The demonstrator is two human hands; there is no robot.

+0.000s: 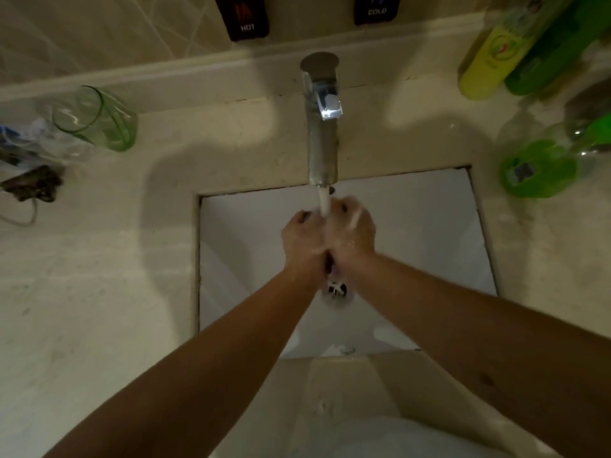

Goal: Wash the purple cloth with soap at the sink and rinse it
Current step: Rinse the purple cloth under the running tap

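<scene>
My left hand [302,241] and my right hand [352,234] are pressed together over the white sink basin [429,233], right under the water stream [324,203] that runs from the metal faucet [322,140]. Both hands are curled shut and wet, with white soap foam on the right one. The purple cloth [330,262] is almost wholly hidden inside them. Only a dark sliver shows between the heels of the hands, and small dark bits show at the fingertips. The drain [336,288] lies just below the wrists.
HOT [246,18] and COLD [377,9] controls sit on the wall behind the faucet. A green glass [99,119] and a dark item with a cord [33,186] are on the counter at left. Yellow [489,57] and green bottles [542,170] stand at right.
</scene>
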